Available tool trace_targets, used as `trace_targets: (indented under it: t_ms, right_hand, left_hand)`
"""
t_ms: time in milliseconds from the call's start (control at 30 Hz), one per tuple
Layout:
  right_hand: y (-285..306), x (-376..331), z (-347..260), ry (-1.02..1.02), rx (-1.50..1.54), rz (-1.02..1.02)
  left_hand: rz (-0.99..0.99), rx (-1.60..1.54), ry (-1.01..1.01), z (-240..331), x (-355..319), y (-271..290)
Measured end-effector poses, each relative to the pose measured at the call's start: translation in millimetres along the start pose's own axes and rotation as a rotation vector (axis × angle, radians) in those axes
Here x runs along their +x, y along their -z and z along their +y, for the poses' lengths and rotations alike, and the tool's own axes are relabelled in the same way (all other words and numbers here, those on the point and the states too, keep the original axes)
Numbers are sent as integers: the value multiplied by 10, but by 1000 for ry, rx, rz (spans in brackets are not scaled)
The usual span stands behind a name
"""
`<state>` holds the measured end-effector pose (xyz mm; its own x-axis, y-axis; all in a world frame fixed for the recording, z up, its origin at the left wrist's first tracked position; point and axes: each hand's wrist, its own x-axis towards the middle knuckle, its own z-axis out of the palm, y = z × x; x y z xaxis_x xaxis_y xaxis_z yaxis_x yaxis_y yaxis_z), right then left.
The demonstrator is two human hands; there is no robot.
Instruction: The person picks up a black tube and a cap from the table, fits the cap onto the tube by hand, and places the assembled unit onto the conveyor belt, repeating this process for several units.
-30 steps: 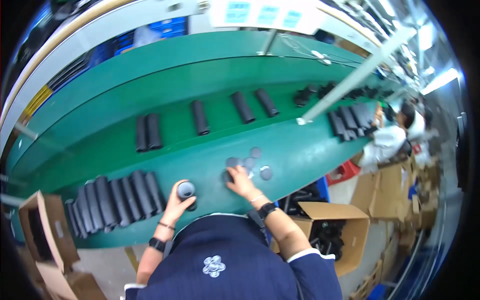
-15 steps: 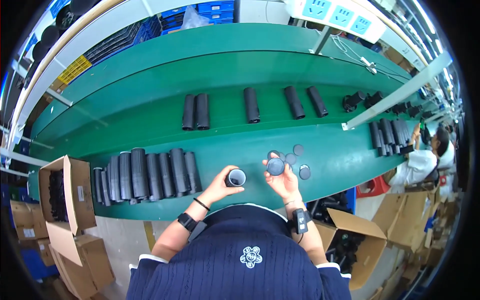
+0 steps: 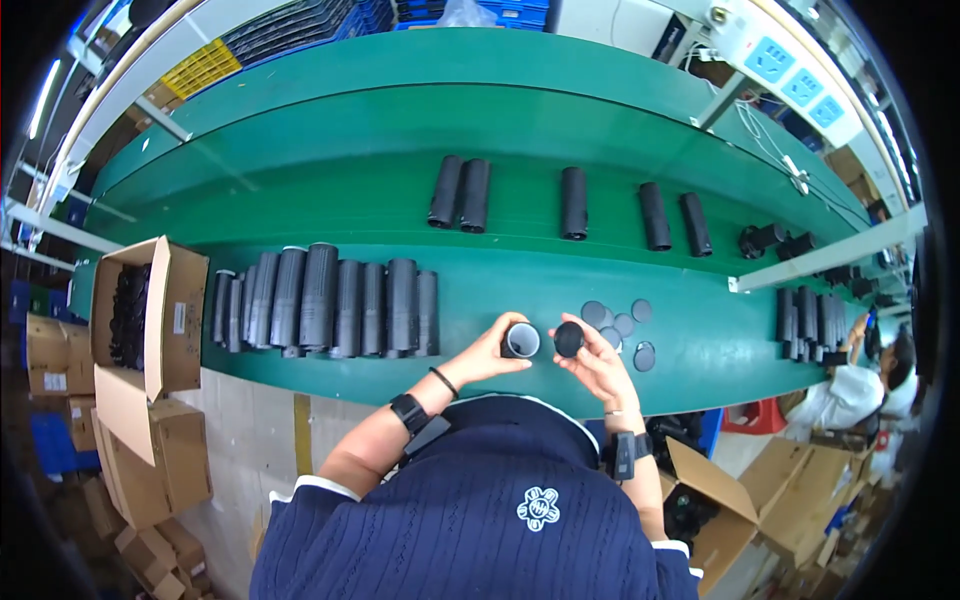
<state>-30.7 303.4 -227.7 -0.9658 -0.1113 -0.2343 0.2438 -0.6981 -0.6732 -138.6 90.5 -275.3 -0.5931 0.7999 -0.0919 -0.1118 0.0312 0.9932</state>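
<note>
A black tube [image 3: 521,341] is gripped in my left hand [image 3: 492,352], its open mouth and pale inside turned up toward me. Just to its right, my right hand [image 3: 601,369] pinches a round black disc cap [image 3: 569,339] by the edge. Tube and cap are apart, with a small gap between them. Beyond my right hand, several loose dark round caps [image 3: 624,324] lie on the green bench [image 3: 500,282], one or two overlapping.
Left of my hands stands a packed row of black ribbed tubes [image 3: 320,297]. Farther back lie several single tubes [image 3: 574,203]. Cardboard boxes with black parts stand at left [image 3: 182,318] and lower right [image 3: 712,500]. A co-worker [image 3: 856,392] sits at far right beside more tubes [image 3: 808,322].
The view has shifted, so the bench contents appear displaced. My right hand has turned the cap, showing a darker face, and brought it closer to the tube in my left hand.
</note>
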Motion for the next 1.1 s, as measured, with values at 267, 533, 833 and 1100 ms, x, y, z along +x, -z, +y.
trace_targets:
  t_ms: [267,533,833,1100]
  right_hand:
    - [-279,64,35,140,-635,138]
    - [-592,91,-78,202,-1307,116]
    - [-602,96,13,270,-1447,102]
    - [-630,89,109,279,-1509,144]
  left_hand:
    - [-3,190,-32,-87,43,-18]
    - [17,241,-86,-159,-17,-109]
    - [-17,338,-119,-134,-30,-121]
    - [30,383,-144,-198,-48,-176]
